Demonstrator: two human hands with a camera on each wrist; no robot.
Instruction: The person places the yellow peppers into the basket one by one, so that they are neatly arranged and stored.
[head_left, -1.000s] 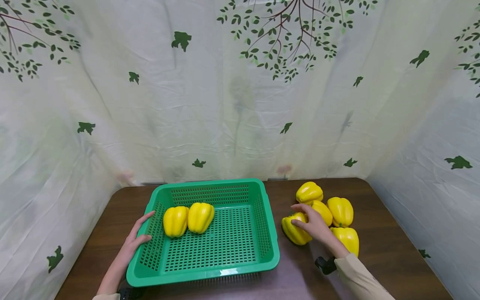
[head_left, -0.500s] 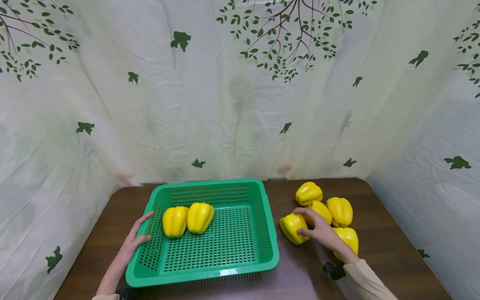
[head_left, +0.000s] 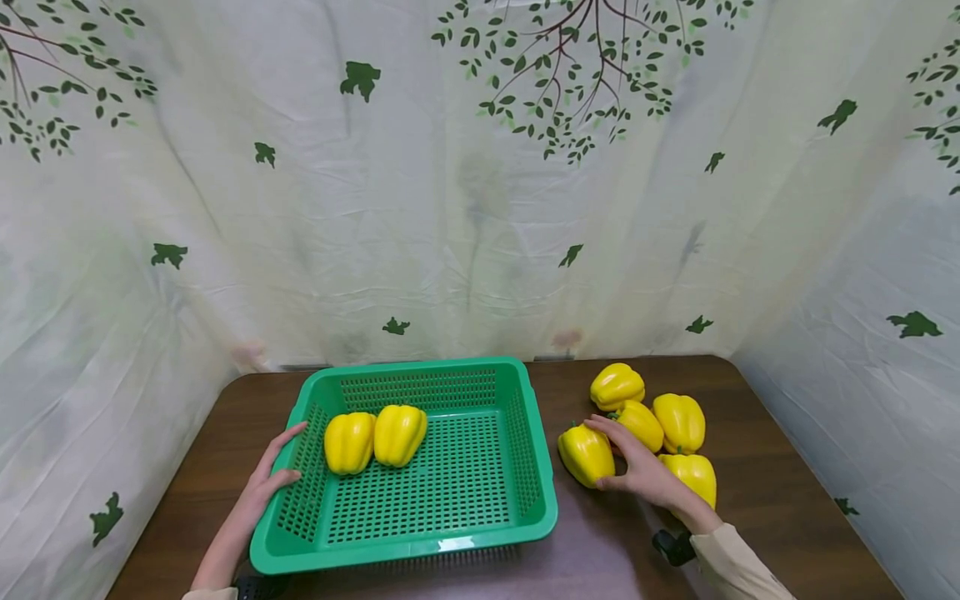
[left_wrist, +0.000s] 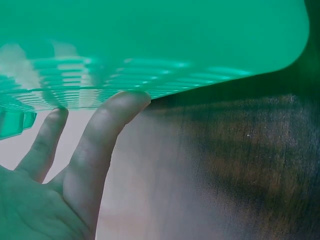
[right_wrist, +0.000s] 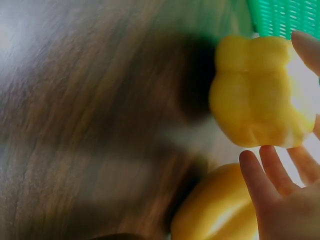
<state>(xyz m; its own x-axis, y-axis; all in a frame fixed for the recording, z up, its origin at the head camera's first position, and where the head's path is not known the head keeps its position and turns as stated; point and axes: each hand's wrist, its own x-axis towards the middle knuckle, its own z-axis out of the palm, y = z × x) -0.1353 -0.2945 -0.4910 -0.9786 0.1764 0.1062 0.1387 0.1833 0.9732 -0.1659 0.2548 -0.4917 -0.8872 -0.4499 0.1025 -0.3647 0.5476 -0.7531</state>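
My right hand (head_left: 647, 477) spans a yellow bell pepper (head_left: 583, 454) on the table, thumb on its near side and fingers on its far side. In the right wrist view that bell pepper (right_wrist: 255, 95) shows its lobed end between the thumb (right_wrist: 307, 50) and the fingertips. To the left stands a green perforated plastic basket (head_left: 375, 556) holding two yellow bell peppers (head_left: 400, 436) side by side. My left hand (head_left: 264, 481) rests against the basket's left side. In the left wrist view its extended fingers (left_wrist: 95, 145) touch the wall below the rim.
Several more yellow bell peppers (head_left: 679, 423) lie grouped at the right, just beyond and under my right forearm. The dark wooden table (head_left: 780, 500) ends at a pale, leaf-patterned curtain (head_left: 480, 217) behind and at both sides.
My right hand has closed in round the nearest loose bell pepper, which has turned and shifted slightly left. The left hand and the basket stay in place.
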